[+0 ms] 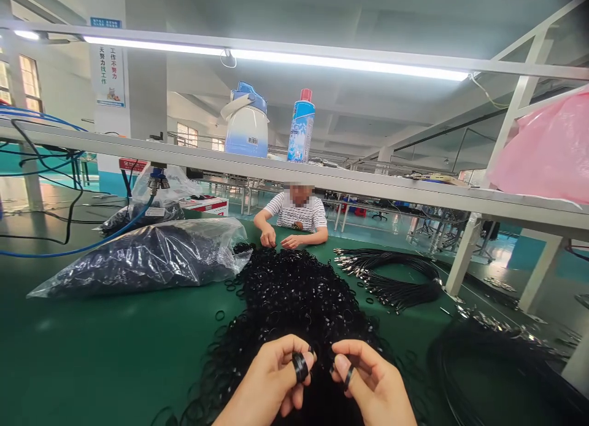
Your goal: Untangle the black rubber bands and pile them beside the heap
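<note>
A long heap of small black rings [294, 291] lies on the green table, and both my hands are over its near end. My left hand [276, 377] is curled, with thumb and index finger close together at a small dark piece. Several black bands [300, 367] sit around its thumb. My right hand [375, 380] is likewise curled in a pinch, with a black ring [348, 377] around its thumb. Something dark shows by its fingertips, partly hidden. A small gap separates the two hands.
Across the table a person [297, 214] has both hands at the heap's far end. A clear bag of black parts [151, 254] lies left; coiled black cables [400, 278] lie right. A shelf [257, 165] overhead carries a jug [247, 122] and a spray can [301, 128].
</note>
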Demonstrator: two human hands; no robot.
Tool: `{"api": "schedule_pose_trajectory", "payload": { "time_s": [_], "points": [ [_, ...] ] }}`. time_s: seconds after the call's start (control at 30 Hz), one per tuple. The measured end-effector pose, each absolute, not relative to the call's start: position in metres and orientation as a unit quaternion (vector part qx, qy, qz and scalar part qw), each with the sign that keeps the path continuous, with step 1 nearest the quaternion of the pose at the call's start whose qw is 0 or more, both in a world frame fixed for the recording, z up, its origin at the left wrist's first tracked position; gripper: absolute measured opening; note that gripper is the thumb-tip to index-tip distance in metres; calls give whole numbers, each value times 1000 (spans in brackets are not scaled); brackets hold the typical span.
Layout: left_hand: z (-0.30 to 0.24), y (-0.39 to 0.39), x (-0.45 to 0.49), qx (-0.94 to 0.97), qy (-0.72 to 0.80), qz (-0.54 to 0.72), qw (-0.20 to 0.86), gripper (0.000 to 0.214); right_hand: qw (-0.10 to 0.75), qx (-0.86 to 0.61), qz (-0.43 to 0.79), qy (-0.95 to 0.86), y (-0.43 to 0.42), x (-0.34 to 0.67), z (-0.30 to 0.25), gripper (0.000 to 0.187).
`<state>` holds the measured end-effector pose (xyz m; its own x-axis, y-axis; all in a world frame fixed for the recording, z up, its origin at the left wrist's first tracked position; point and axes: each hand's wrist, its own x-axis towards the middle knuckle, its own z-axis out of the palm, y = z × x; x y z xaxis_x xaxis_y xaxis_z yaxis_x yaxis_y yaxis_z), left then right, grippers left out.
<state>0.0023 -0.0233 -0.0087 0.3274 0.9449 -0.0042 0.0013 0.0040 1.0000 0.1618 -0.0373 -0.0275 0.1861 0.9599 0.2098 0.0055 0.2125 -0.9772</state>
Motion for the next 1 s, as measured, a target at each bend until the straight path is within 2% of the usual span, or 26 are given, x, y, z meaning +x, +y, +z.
{"api": "schedule_pose_trajectory", "payload": {
  "time_s": [0.4,0.77,0.87,1.0],
  "points": [
    [0,-38,5,659,486,347,458,18,533,-504,312,-604,-36,158,-40,36],
    [-3,-31,7,632,447,330,540,26,561,-476,306,-604,-31,158,-48,38],
    [-3,-33,7,627,452,324,545,28,568,-486,294,-595,-34,156,-44,32],
    [-10,-32,7,617,451,333,552,33,600,-457,213,-621,-40,152,-36,19]
  ]
}}
